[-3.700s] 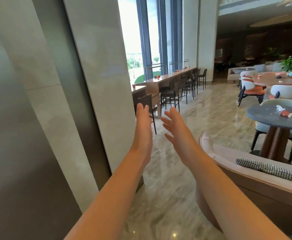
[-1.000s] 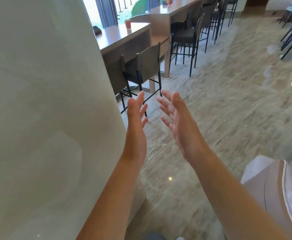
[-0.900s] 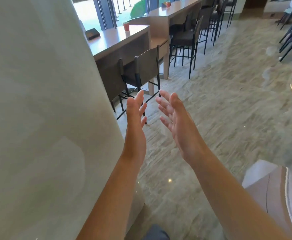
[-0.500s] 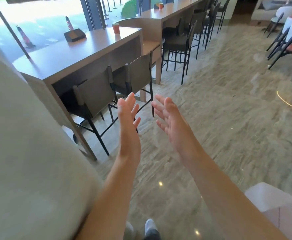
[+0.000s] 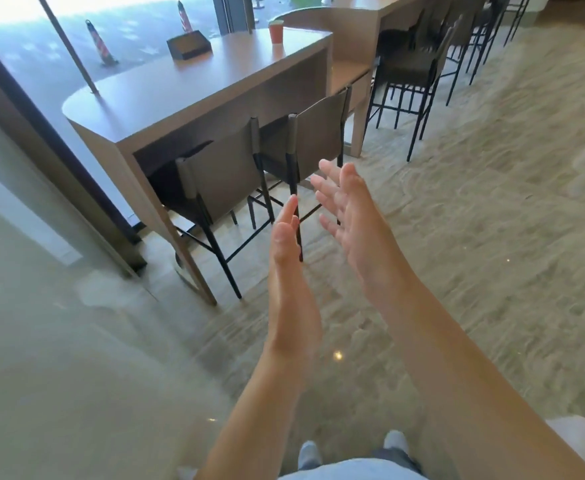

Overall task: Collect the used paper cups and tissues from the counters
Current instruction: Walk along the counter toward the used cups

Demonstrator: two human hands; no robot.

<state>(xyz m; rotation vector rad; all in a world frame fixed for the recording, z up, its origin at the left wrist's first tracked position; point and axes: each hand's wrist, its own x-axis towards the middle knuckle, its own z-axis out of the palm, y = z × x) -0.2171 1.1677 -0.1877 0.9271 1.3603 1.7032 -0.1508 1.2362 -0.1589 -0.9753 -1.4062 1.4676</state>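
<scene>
Both hands up in front, nothing held. Left hand (image 5: 285, 251) is edge-on to the camera, fingers (image 5: 290, 211) straight and together, released. Right hand (image 5: 353, 216) sits just beside it, slightly farther forward, palm turned toward the left, fingers (image 5: 325, 188) spread and relaxed, released. The hands don't touch each other or anything else.

Task item: one orange paper cup (image 5: 276, 32) stands upright on the tabletop (image 5: 187, 88), well ahead of the fingers and a bit to their left, near the far right edge of that surface. No tissues that I can make out.

Also on the tabletop: a dark box-like holder (image 5: 189, 45), left of the cup and apart from it, far ahead-left of the fingers. Contents not readable.

Two dark chairs (image 5: 228, 181) are pushed in under the tabletop's near side, right ahead of the fingers; the right chair's back (image 5: 313, 140) sits just beyond the right fingertips in view. A second, higher counter (image 5: 353, 26) continues ahead-right of the fingers, with dark bar stools (image 5: 412, 64) along it.

A thin dark pole (image 5: 69, 46) rises from the tabletop's left end. Striped cones (image 5: 98, 41) stand outside the window, far ahead-left.

Marble floor (image 5: 491, 237) below and right of the hands. Pale shoes (image 5: 395, 441) at the bottom edge, beneath the forearms.
</scene>
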